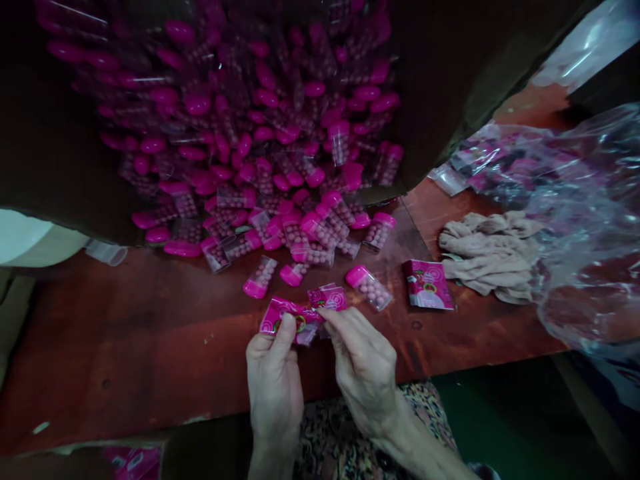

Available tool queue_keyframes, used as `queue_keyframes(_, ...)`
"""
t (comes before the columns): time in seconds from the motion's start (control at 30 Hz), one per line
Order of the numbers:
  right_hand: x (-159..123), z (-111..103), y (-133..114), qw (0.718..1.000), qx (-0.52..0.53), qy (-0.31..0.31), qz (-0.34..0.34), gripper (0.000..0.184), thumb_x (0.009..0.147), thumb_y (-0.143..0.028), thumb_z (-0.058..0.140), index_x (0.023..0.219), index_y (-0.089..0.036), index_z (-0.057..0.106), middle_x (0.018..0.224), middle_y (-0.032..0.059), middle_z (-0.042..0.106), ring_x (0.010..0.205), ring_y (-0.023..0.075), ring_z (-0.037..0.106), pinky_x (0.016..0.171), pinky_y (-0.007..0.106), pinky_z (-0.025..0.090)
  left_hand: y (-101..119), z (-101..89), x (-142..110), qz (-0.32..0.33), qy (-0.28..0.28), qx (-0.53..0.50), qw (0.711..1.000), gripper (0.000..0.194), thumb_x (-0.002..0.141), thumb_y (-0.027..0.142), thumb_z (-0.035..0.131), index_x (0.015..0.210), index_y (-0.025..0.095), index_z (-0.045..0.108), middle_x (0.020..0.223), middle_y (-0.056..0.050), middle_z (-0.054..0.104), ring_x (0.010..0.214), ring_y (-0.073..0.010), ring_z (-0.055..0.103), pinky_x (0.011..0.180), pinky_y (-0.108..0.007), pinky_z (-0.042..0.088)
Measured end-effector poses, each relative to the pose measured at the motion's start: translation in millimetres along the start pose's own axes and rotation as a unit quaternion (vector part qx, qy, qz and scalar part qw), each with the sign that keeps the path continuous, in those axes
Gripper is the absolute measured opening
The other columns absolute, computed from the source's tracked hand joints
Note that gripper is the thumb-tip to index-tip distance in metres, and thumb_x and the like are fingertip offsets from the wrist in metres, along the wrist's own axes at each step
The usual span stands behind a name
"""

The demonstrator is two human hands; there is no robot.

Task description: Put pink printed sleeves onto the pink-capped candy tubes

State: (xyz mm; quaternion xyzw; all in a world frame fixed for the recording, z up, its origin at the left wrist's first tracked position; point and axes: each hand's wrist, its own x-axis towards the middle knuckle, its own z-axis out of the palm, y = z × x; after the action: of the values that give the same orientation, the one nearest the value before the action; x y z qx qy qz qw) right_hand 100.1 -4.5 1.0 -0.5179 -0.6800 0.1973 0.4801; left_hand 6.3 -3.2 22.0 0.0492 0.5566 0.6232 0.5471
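My left hand point(275, 363) pinches a pink printed label point(277, 315) under its thumb. Its far end meets the fingertips of my right hand point(363, 353), which are closed on that label's edge. Another pink printed piece point(330, 297) shows just behind those fingertips; whether it is joined to the first cannot be told. Beyond my hands lie clear candy tubes with pink caps, among them one tube point(370, 288) to the right and another tube point(261, 277) to the left. A stack of pink labels point(430, 285) sits farther right on the red tabletop point(200, 347).
A large dark carton point(440, 87) on its side spills many pink-capped tubes point(300, 227) onto the table. Crumpled beige gloves point(493, 257) and clear plastic bags point(590, 233) lie to the right. An empty clear tube point(107, 252) is at left. Pink pieces point(135, 461) show below the front edge.
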Motion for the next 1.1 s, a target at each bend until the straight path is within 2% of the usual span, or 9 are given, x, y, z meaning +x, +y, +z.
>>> queue_keyframes(0.2,2,-2,3,1.0,-0.008,-0.015,0.023,0.03,0.086,-0.004,0.04,0.105,-0.016,0.06,0.083,0.0071,0.066,0.076,0.0178,0.063,0.067,0.032,0.054,2,-2.9,3,-0.031,-0.006,0.003,1.0,0.009,0.063,0.021,0.076,0.065,0.015,0.071,0.067,-0.003,0.071,0.065,-0.0124,0.063,0.066,-0.023,0.05)
queue_keyframes(0.33,12,-20,13,0.993,-0.088,0.06,0.055,0.024,0.087,-0.006,0.044,0.101,-0.017,0.061,0.083,0.0062,0.066,0.074,0.0163,0.062,0.069,0.03,0.051,7,-11.6,11,0.056,0.074,-0.001,0.996,0.008,0.06,0.018,0.076,0.058,0.016,0.068,0.059,0.001,0.068,0.057,-0.009,0.061,0.061,-0.02,0.049)
queue_keyframes(0.43,18,-30,18,0.985,-0.135,0.095,0.05,0.018,0.087,-0.012,0.051,0.101,-0.018,0.061,0.084,0.0051,0.065,0.074,0.0159,0.062,0.072,0.03,0.05,11,-17.7,19,0.107,0.061,0.051,0.991,0.012,0.059,0.016,0.077,0.069,0.016,0.07,0.065,0.001,0.07,0.06,-0.009,0.061,0.063,-0.02,0.05)
queue_keyframes(0.5,17,-29,18,0.988,-0.135,0.069,0.043,0.018,0.085,-0.016,0.056,0.103,-0.017,0.06,0.085,0.0054,0.064,0.077,0.017,0.061,0.073,0.032,0.051,13,-19.5,22,0.122,0.029,0.11,0.986,0.022,0.058,0.016,0.077,0.079,0.017,0.07,0.071,0.001,0.071,0.063,-0.0097,0.062,0.065,-0.02,0.05)
queue_keyframes(0.6,9,-17,17,0.989,-0.141,-0.016,0.045,0.018,0.083,-0.021,0.06,0.1,-0.015,0.061,0.089,0.0086,0.062,0.082,0.0208,0.058,0.072,0.035,0.052,15,-20.5,25,0.149,0.019,0.221,0.964,0.045,0.058,0.018,0.078,0.1,0.02,0.065,0.078,0.001,0.071,0.068,-0.0117,0.064,0.066,-0.02,0.05)
queue_keyframes(0.73,-4,-3,24,0.979,-0.172,-0.093,0.058,0.011,0.085,-0.019,0.056,0.084,-0.015,0.066,0.081,0.0084,0.06,0.074,0.0203,0.054,0.061,0.033,0.05,13,-25.1,27,0.202,0.024,0.376,0.904,0.057,0.059,0.023,0.078,0.113,0.022,0.06,0.075,0.001,0.066,0.06,-0.012,0.058,0.059,-0.022,0.046)
queue_keyframes(0.83,-9,3,30,0.984,-0.161,-0.068,0.044,0.015,0.086,-0.017,0.055,0.082,-0.014,0.068,0.072,0.0062,0.059,0.068,0.018,0.052,0.058,0.029,0.047,6,-31.0,31,0.288,0.012,0.474,0.832,0.047,0.066,0.028,0.073,0.111,0.021,0.062,0.08,-0.001,0.063,0.063,-0.014,0.056,0.063,-0.026,0.045)
queue_keyframes(1.0,-9,6,35,0.989,-0.145,-0.02,0.026,0.022,0.087,-0.019,0.053,0.071,-0.015,0.068,0.065,0.0041,0.056,0.063,0.0159,0.051,0.056,0.026,0.043,-5,-39.6,38,0.466,-0.02,0.544,0.698,0.029,0.077,0.026,0.062,0.104,0.017,0.065,0.104,-0.012,0.059,0.1,-0.0251,0.054,0.087,-0.039,0.043)
queue_keyframes(1.1,-7,4,36,0.992,-0.127,0.006,0.009,0.021,0.088,-0.017,0.052,0.074,-0.014,0.067,0.066,0.004,0.055,0.063,0.0149,0.052,0.055,0.025,0.043,-4,-44.1,38,0.52,-0.016,0.536,0.665,0.024,0.077,0.02,0.062,0.1,0.02,0.066,0.11,-0.012,0.059,0.104,-0.0255,0.052,0.091,-0.042,0.04)
